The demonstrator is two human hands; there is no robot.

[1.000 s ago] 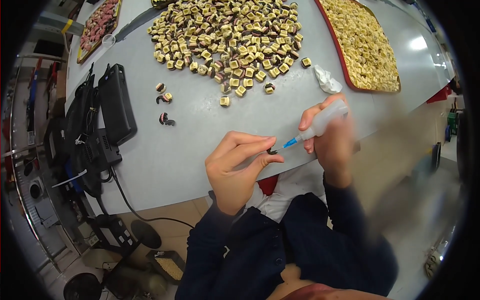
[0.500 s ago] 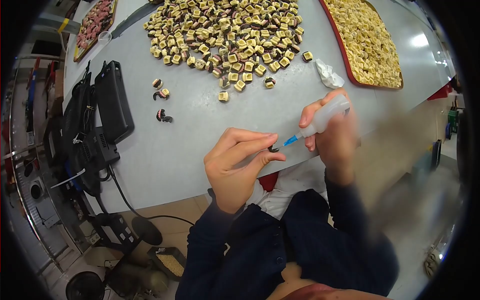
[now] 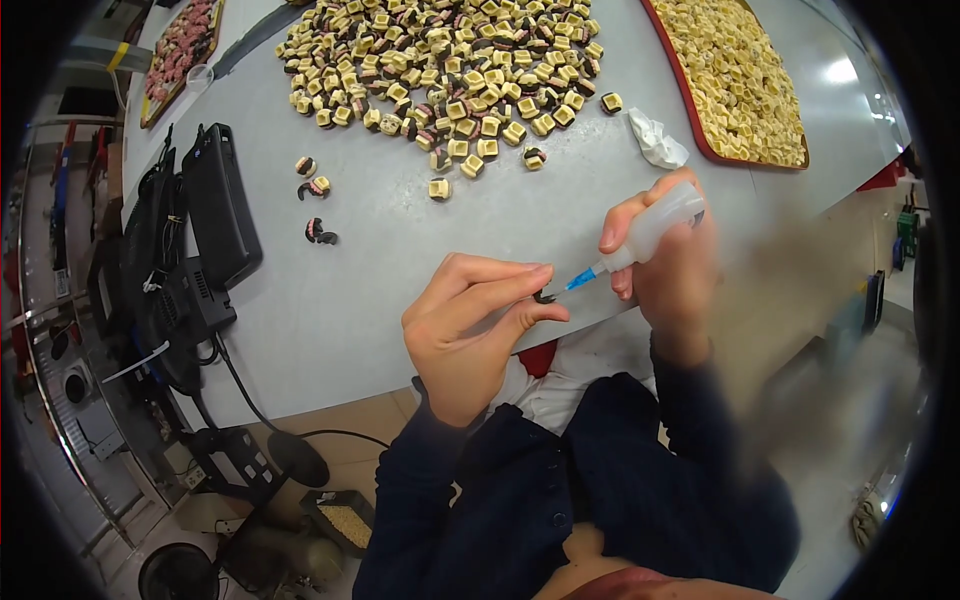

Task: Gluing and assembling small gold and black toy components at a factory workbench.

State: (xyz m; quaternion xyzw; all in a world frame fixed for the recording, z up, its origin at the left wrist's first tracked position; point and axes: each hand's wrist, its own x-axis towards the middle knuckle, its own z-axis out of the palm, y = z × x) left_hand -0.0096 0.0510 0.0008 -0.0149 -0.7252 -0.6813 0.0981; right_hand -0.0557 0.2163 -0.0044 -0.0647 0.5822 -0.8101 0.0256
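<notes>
Between the thumb and fingers of my left hand (image 3: 463, 335) is a small black curved piece (image 3: 545, 297), mostly covered by the fingertips. My right hand (image 3: 675, 275) grips a translucent white squeeze bottle (image 3: 655, 225), tilted down to the left. Its blue dispensing tip (image 3: 581, 279) ends in a thin needle right at the black piece; whether the two touch I cannot tell. Ahead of my hands lies a big heap of small cream, black and pink pieces (image 3: 440, 80). Loose black-and-pink pieces (image 3: 319, 232) lie left of my hands.
A red-rimmed tray (image 3: 697, 130) of cream pieces stands at the far right, beside a crumpled white tissue (image 3: 657, 140). Black electronic boxes with cables (image 3: 222, 205) line the left edge. A tray of pink pieces (image 3: 183, 55) and a small clear cup (image 3: 200, 76) are far left.
The whole view has shifted slightly, so the heap and boxes sit a little further left. Both hands keep nearly the same pose, with the needle still at the black piece.
</notes>
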